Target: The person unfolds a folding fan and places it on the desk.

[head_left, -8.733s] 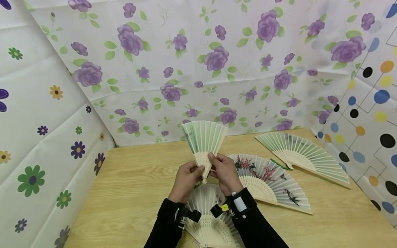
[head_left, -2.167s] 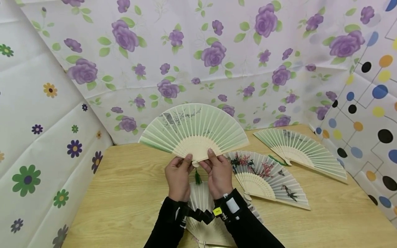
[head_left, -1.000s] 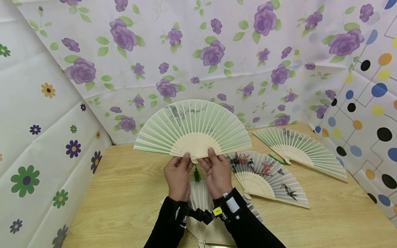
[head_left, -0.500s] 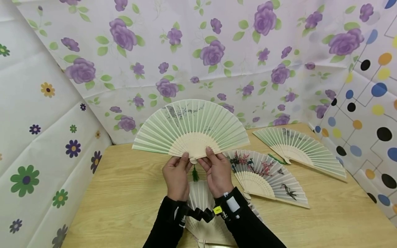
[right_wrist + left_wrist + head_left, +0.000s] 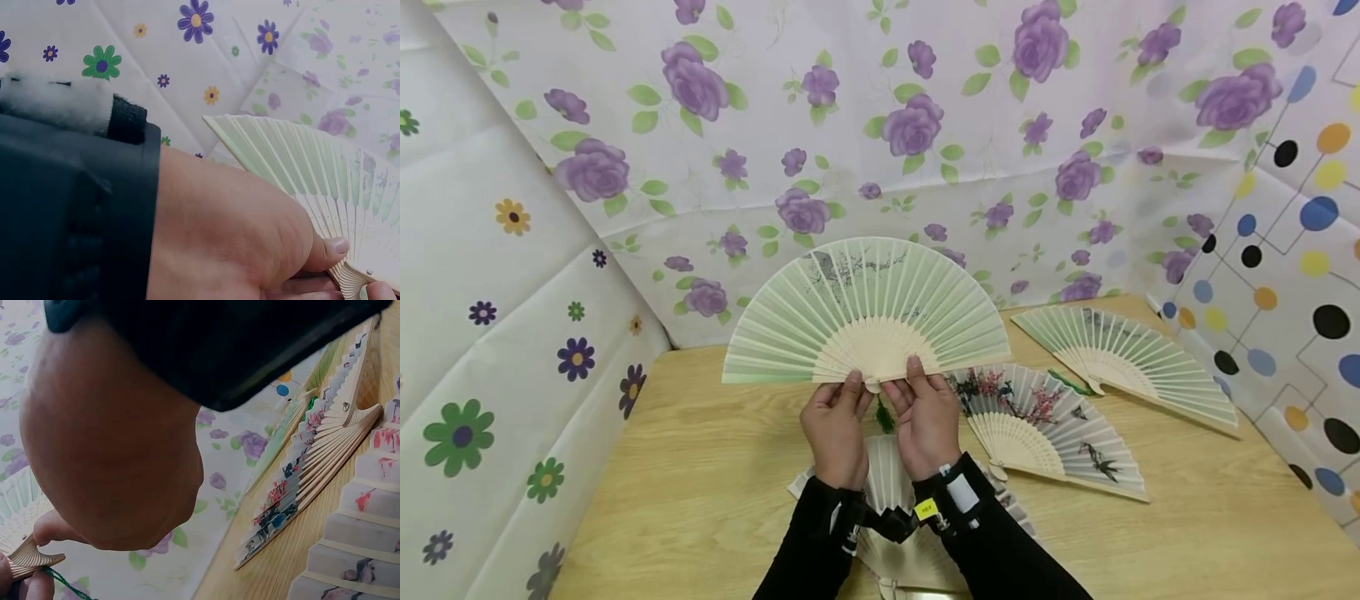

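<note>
Floral sheets behind a wooden table (image 5: 715, 467); both hands, left hand (image 5: 835, 433) and right hand (image 5: 928, 425), pinch the green fan (image 5: 865, 312) near its pivot, spread wide above the table. Pull harder and those thin ribs could probably split.

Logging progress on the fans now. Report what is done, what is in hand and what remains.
Done: the green fan is spread fully open, like the blossom fan and far fan lying open on the table. In hand: left hand and right hand pinch its base. Left: setting it down.
</note>
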The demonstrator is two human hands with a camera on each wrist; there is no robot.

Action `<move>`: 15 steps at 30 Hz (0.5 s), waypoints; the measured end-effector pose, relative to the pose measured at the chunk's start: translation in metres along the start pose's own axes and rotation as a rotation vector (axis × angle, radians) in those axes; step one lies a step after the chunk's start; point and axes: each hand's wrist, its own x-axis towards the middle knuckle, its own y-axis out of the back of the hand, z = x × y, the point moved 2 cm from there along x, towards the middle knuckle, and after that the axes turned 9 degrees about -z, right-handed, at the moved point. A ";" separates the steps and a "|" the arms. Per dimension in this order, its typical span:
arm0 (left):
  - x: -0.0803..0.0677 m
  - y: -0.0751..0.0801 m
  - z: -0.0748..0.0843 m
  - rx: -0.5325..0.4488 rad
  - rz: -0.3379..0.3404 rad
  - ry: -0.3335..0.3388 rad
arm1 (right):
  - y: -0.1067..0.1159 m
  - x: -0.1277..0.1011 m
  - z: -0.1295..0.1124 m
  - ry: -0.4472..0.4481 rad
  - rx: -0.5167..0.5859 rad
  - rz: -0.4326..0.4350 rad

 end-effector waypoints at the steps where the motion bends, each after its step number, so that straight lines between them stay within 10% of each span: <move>1: 0.001 0.000 0.001 -0.001 0.002 -0.005 | -0.002 0.001 0.000 -0.001 0.000 -0.005; 15: -0.001 0.025 0.007 -0.002 0.025 0.039 | -0.008 0.010 0.014 -0.078 -0.092 -0.080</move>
